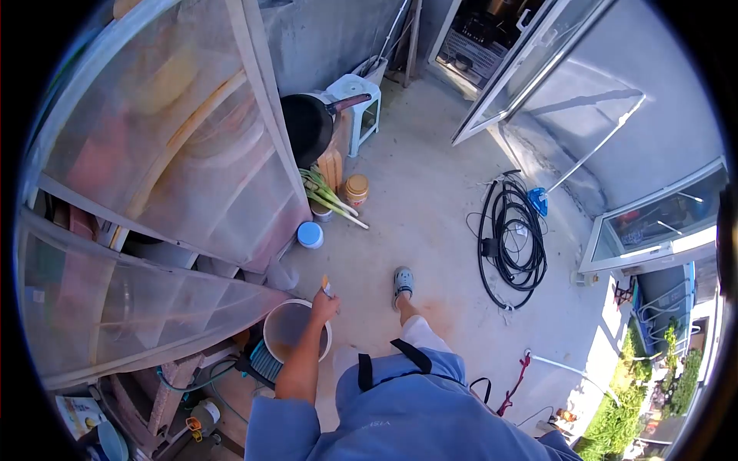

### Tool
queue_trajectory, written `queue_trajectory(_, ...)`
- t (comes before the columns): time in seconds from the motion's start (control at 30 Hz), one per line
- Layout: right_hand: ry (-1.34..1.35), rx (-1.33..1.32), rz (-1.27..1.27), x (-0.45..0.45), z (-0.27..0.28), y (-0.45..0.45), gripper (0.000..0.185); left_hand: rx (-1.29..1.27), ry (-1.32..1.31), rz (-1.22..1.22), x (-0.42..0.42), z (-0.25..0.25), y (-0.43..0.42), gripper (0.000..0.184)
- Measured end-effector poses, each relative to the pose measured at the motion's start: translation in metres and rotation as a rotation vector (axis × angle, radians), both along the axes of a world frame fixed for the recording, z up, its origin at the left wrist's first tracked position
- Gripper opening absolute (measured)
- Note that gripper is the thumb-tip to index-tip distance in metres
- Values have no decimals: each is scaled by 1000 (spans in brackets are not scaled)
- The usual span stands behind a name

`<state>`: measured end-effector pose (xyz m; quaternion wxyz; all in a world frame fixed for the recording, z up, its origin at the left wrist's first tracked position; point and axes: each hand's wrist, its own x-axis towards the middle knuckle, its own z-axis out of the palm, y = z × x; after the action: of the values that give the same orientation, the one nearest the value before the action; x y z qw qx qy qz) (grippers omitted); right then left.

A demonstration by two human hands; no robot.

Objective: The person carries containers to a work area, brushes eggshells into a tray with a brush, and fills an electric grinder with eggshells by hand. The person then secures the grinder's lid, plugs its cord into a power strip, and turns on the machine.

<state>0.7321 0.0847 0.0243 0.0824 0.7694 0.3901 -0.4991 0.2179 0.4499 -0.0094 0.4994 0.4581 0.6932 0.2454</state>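
Observation:
My left hand (pixel 324 306) is closed round a small object with an orange and white end (pixel 327 286), too small to name. Below that hand and forearm stands a round white-rimmed bucket (pixel 329 343), partly hidden by the arm. A white tub with a blue lid (pixel 310 234) is on the floor farther ahead, near green onions (pixel 327 197) and a jar with a tan lid (pixel 357 186). My right hand is out of sight.
Plastic-covered frames (pixel 192 146) fill the left side. A black pan (pixel 307 131) rests beside a pale stool (pixel 356 96). To the right lie a coiled black hose (pixel 513 246) and a blue-headed mop (pixel 539 201), near an open glass door (pixel 530 69).

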Motion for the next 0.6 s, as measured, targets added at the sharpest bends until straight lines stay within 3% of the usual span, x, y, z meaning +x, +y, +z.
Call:
queue_trajectory(0.1,0,248,560,141,-59,113,35,-84,-46,283,10,1,21,26)
queue_trajectory(0.17,138,20,213,164,12,254,34,-192,-115,441,11,-21,1,24)
queue_trajectory(0.2,-97,-71,616,149,69,339,27,-186,-164,586,16,-43,-2,23)
queue_trajectory(0.23,17,144,610,178,56,391,22,-168,-204,726,16,-55,7,22)
queue_trajectory(0.27,-22,22,181,156,81,454,11,-186,-203,743,19,-57,10,22)
queue_trajectory(0.3,-69,36,94,124,116,516,11,-221,-293,896,23,-48,15,20)
queue_trajectory(0.33,-101,32,83,116,120,569,11,-253,-376,1047,22,-37,21,19)
queue_trajectory(0.43,33,146,165,84,86,688,15,-222,-397,1121,27,2,55,22)
queue_trajectory(0.53,146,268,381,-5,51,765,30,-171,-452,1066,18,-69,89,28)
queue_trajectory(0.6,246,272,390,-82,21,796,32,-219,-445,1040,15,-94,126,29)
